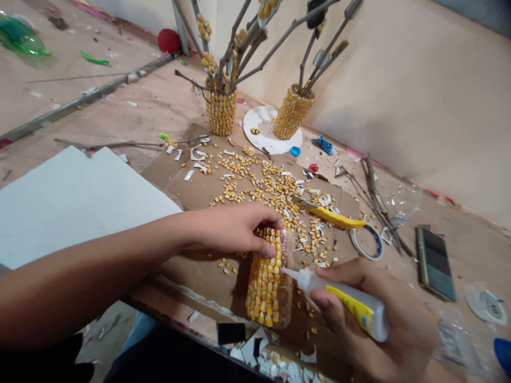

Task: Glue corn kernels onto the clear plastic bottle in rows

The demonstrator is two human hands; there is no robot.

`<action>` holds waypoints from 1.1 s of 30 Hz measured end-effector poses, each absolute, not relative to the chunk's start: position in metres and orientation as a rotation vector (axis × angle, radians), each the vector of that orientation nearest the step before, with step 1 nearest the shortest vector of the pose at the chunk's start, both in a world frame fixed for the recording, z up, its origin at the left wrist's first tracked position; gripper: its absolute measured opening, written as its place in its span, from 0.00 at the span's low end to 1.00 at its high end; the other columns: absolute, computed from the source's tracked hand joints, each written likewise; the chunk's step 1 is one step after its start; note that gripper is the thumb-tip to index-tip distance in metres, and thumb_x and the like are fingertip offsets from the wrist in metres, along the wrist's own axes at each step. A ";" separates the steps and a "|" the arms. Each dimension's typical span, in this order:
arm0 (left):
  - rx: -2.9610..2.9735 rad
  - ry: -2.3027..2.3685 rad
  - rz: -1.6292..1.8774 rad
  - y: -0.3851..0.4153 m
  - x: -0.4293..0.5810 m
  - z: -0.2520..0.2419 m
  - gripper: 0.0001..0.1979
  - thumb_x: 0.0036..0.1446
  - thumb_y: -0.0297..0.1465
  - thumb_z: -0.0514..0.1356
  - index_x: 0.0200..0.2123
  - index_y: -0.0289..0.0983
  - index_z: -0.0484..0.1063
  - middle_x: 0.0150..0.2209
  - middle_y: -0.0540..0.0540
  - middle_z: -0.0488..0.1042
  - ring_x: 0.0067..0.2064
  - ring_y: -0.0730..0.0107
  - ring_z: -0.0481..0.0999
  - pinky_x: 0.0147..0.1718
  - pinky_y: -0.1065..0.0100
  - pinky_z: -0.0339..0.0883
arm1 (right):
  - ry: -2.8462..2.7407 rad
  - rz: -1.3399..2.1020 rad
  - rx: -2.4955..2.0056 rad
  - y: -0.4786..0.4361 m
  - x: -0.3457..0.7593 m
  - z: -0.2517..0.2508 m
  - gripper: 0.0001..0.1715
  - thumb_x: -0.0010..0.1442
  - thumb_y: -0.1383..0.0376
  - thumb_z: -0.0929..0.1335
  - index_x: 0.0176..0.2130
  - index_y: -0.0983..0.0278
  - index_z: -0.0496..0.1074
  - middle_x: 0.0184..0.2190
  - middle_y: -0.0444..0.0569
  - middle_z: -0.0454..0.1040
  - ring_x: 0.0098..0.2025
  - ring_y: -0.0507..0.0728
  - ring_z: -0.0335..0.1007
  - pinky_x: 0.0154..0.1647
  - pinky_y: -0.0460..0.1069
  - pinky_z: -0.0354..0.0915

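Note:
My left hand [239,229] is closed around the top of a clear plastic cup [263,298], thumb on its near side. Rows of yellow corn kernels cover most of the cup, while a strip on its right side is bare and shiny. In my right hand [383,314] is a glue bottle [355,306] with a yellow label. Its narrow white nozzle points left, at the border between the kernels and the bare strip; I cannot tell whether it touches. Loose corn kernels [275,186] lie scattered on brown cardboard [175,181] behind the cup.
Two kernel-covered pots [221,114] with branches stand at the back, one tilted on a white disc [251,127]. A yellow utility knife [335,217], a tape roll [367,242], sticks [375,197] and a phone [435,263] lie to the right. White board [80,197] lies left.

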State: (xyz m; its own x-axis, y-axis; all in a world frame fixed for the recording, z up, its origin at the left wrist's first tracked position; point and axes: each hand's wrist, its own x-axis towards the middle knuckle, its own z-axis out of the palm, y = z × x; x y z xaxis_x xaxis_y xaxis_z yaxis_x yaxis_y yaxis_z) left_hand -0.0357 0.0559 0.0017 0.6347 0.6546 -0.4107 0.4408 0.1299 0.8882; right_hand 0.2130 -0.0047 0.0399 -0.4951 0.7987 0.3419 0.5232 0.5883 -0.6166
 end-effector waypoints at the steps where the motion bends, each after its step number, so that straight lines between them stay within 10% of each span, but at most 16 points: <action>1: 1.503 0.962 0.194 0.056 -0.036 0.001 0.15 0.56 0.35 0.68 0.46 0.38 0.75 0.40 0.48 0.77 0.40 0.64 0.72 0.37 0.66 0.64 | -2.207 0.607 -1.046 -0.005 0.213 0.040 0.08 0.65 0.60 0.73 0.37 0.59 0.72 0.22 0.39 0.75 0.15 0.50 0.68 0.19 0.45 0.66; 33: 1.548 0.951 0.182 0.057 -0.036 0.005 0.11 0.57 0.33 0.68 0.43 0.37 0.76 0.38 0.50 0.76 0.39 0.65 0.73 0.36 0.67 0.62 | -2.212 0.710 -1.199 -0.016 0.214 0.046 0.15 0.67 0.51 0.72 0.33 0.56 0.73 0.21 0.43 0.77 0.15 0.53 0.68 0.18 0.48 0.64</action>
